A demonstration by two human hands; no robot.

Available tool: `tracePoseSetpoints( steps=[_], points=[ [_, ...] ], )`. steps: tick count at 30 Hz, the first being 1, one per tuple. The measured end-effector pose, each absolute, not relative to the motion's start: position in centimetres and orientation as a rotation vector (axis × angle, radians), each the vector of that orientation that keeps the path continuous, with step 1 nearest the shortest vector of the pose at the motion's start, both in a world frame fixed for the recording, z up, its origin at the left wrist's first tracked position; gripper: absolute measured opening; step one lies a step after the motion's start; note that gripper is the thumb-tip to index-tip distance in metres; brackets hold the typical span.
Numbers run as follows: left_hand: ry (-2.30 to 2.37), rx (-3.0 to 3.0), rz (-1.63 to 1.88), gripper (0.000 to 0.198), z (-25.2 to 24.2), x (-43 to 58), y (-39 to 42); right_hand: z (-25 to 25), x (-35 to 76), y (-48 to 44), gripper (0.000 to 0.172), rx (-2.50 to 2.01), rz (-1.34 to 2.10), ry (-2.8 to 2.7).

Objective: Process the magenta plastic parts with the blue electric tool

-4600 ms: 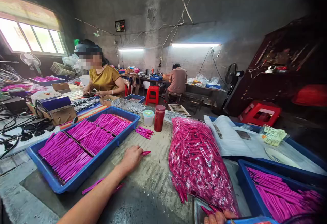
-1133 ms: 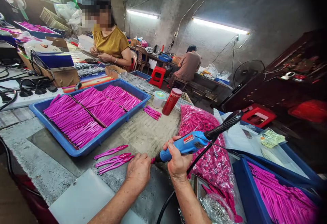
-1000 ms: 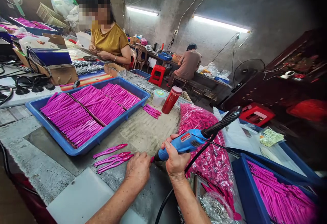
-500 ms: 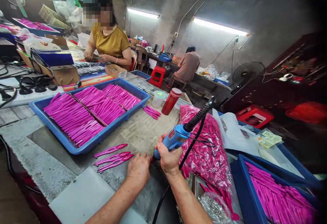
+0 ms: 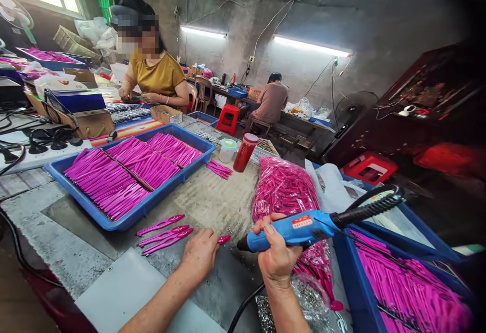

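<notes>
My right hand [image 5: 276, 252] is wrapped round a blue electric screwdriver [image 5: 299, 226], which lies nearly level with its dark tip pointing left. A black cable runs from its ribbed rear end. My left hand [image 5: 199, 251] is closed on a slim magenta plastic piece [image 5: 224, 240]; only its glossy pointed end shows past the fingers. The screwdriver tip is apart from that piece, a little to its right. Left of my left hand, several similar magenta pieces [image 5: 167, 237] lie side by side on the worktable [image 5: 212, 196].
A blue tray [image 5: 114, 224] of magenta pieces stands left. A clear bag [image 5: 286, 189] of them, a small bag of metal parts [image 5: 313, 297] and a blue bin [image 5: 347, 272] are right. A red bottle [image 5: 245, 153] stands behind. Two people [image 5: 157, 77] sit further off.
My right hand has swung the screwdriver from steeply tilted to nearly level, drawing its tip rightward off the piece at my left hand. The magenta piece's end now shows.
</notes>
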State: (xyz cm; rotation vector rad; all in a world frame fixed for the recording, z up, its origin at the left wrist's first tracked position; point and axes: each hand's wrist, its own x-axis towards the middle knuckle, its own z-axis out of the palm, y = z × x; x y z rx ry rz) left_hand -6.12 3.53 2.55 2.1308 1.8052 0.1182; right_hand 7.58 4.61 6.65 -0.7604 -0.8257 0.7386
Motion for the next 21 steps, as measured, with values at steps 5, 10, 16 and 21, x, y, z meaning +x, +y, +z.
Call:
tracePoseSetpoints(
  steps=[5, 10, 16, 21],
  points=[
    [1.795, 2.2, 0.075, 0.027, 2.22, -5.95, 3.15, 6.15, 8.21, 4.27, 0.025, -0.774, 0.751, -0.799],
    [1.847, 2.165, 0.072, 0.026, 2.28, -5.79, 3.23, 6.27, 8.21, 3.93, 0.025, -0.781, 0.763, -0.788],
    [1.849, 2.188, 0.034, 0.028, 1.98, -5.56, 3.33, 6.14, 7.96, 3.89, 0.024, -0.794, 0.743, -0.812],
    [1.819, 2.25, 0.017, 0.029, 1.89, -5.71, 3.27, 5.87, 7.64, 4.0, 0.027, -0.795, 0.783, -0.782]
  ],
)
